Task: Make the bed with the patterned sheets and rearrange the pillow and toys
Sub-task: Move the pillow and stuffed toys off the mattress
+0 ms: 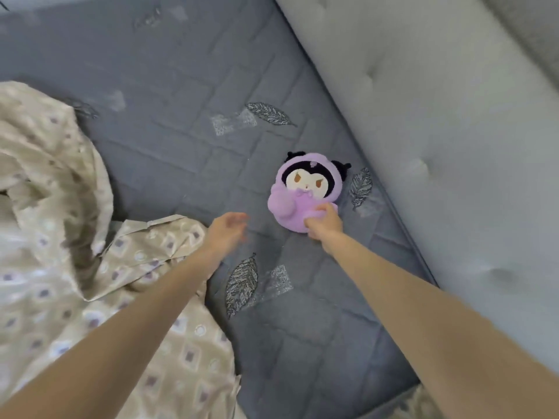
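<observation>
Mattress [187, 86]: grey quilted, bare.
Patterned sheet [54, 237]: bunched left, unspread.
Purple plush toy [305, 192]: right hand [325, 222] grips its base.
Left hand [227, 231]: fingers loose, empty.
Pillow: unseen.

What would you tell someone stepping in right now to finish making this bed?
The right hand grips the toy, which lies on the bare mattress near the headboard.
The left hand is open and holds nothing, beside the sheet, which lies bunched on the left.
Done: nothing visible yet.
Left: move the toy aside, spread the sheet, then set the toy back. No pillow is in view.
</observation>
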Demonstrator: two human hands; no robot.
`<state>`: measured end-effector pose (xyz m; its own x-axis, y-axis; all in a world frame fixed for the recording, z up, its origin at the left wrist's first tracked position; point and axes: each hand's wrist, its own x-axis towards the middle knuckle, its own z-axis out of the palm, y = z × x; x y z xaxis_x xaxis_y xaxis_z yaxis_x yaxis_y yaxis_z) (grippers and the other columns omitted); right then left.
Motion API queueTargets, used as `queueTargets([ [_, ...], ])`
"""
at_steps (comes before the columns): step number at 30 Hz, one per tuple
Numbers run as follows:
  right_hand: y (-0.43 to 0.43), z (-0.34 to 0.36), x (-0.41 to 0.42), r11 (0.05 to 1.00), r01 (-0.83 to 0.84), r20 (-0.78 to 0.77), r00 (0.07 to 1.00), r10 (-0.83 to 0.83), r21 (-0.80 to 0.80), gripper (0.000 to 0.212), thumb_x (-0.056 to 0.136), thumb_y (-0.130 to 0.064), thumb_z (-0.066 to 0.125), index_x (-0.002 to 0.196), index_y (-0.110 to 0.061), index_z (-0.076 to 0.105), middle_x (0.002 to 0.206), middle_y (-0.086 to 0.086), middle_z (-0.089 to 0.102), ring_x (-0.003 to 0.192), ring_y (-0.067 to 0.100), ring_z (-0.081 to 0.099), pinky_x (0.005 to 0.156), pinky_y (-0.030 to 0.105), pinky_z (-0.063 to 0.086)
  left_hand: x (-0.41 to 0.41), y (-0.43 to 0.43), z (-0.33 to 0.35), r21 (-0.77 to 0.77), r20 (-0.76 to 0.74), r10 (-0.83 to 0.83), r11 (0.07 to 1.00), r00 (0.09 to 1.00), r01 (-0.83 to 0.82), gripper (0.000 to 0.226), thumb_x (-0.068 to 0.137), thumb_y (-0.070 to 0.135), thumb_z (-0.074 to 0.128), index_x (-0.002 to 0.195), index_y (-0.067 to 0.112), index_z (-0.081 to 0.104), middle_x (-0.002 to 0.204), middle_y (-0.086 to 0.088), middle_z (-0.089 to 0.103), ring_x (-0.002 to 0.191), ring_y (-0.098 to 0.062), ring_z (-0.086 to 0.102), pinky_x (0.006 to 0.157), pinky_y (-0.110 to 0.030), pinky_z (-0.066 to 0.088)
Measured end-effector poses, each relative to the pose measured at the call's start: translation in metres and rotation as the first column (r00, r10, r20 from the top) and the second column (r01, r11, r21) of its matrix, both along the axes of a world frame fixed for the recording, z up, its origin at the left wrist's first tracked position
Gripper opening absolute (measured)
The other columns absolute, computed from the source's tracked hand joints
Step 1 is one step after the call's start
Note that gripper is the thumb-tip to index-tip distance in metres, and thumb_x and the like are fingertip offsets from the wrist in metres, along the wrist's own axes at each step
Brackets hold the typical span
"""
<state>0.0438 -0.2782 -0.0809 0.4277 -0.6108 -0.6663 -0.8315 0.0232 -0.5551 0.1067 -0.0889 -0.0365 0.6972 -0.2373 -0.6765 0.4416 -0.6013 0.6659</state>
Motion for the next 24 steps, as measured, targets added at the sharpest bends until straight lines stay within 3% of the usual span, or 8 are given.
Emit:
queueTargets([
  [4,0.006,0.04,-0.014,0.962,-0.17,0.013,0.984,0.176,-0.214,0.03,0.082,-0.003,0.052,0.111,-0.012,0.056,0.123,0.014,0.047,0.104,0.03,0.052,0.076,0.033,0.048,-0.004,0.002,0.037,-0.014,0.012,0.009,1.0,1.0,-0.009,0.036,0.097,0.01,0.046,0.133,0.01,0.052,0.13,-0.008,0.056,0.09,-0.021,0.058,0.066,-0.02,0.044],
  [8,0.021,0.091,-0.041,0.943,-0.187,0.081,0.973,0.217,-0.277,0.025,0.081,-0.004,0.05,0.099,-0.021,0.052,0.116,0.011,0.042,0.086,0.025,0.048,0.076,0.032,0.046,-0.02,0.008,0.075,-0.045,0.031,-0.011,0.999,0.999,0.012,0.039,0.096,0.011,0.045,0.135,0.013,0.048,0.128,-0.005,0.054,0.092,-0.02,0.057,0.063,-0.021,0.044],
  [11,0.033,0.139,-0.064,0.937,-0.126,0.19,0.962,0.195,-0.326,0.024,0.079,-0.006,0.051,0.097,-0.021,0.053,0.11,0.006,0.041,0.085,0.022,0.05,0.072,0.029,0.043,-0.042,0.014,0.107,-0.08,0.071,-0.024,0.996,0.997,0.03,0.043,0.097,0.016,0.044,0.14,0.015,0.041,0.119,-0.002,0.051,0.093,-0.021,0.056,0.06,-0.022,0.042],
  [14,0.046,0.191,-0.096,0.926,-0.055,0.289,0.942,0.172,-0.374,0.022,0.077,-0.006,0.05,0.088,-0.025,0.054,0.103,0.002,0.041,0.074,0.013,0.049,0.064,0.024,0.039,-0.067,0.02,0.144,-0.135,0.104,-0.042,0.989,0.994,0.056,0.05,0.098,0.026,0.045,0.145,0.019,0.032,0.137,-0.004,0.045,0.099,-0.021,0.055,0.06,-0.024,0.044],
  [17,0.062,0.24,-0.135,0.905,0.031,0.381,0.913,0.147,-0.424,0.022,0.076,-0.005,0.052,0.076,-0.027,0.053,0.103,0.004,0.045,0.077,0.017,0.051,0.067,0.027,0.041,-0.094,0.028,0.187,-0.229,0.092,-0.032,0.972,0.995,0.053,0.061,0.096,0.037,0.049,0.149,0.023,0.023,0.146,-0.001,0.037,0.105,-0.021,0.054,0.06,-0.026,0.045],
  [20,0.082,0.281,-0.182,0.882,0.137,0.473,0.875,0.105,-0.45,0.029,0.073,-0.001,0.054,0.067,-0.029,0.052,0.102,0.004,0.047,0.078,0.013,0.05,0.067,0.024,0.042,-0.123,0.037,0.227,-0.34,0.045,-0.032,0.939,0.998,0.046,0.074,0.091,0.041,0.057,0.15,0.024,0.017,0.147,0.002,0.035,0.117,-0.023,0.051,0.08,-0.04,0.052],
  [21,0.087,0.292,-0.197,0.874,0.167,0.5,0.861,0.096,-0.456,0.031,0.072,0.001,0.054,0.065,-0.029,0.052,0.102,0.004,0.047,0.076,0.01,0.049,0.064,0.02,0.041,-0.133,0.04,0.236,-0.366,0.044,-0.049,0.928,0.998,0.062,0.074,0.09,0.044,0.059,0.149,0.025,0.02,0.143,0.004,0.04,0.116,-0.022,0.053,0.087,-0.042,0.049],
  [24,0.107,0.324,-0.248,0.85,0.234,0.552,0.83,0.078,-0.472,0.036,0.07,0.006,0.053,0.062,-0.029,0.052,0.101,0.006,0.05,0.076,0.004,0.047,0.061,0.011,0.036,-0.168,0.053,0.268,-0.435,0.038,-0.138,0.89,0.99,0.14,0.055,0.087,0.052,0.058,0.135,0.029,0.041,0.124,0.007,0.058,0.1,-0.015,0.059,0.087,-0.042,0.044],
])
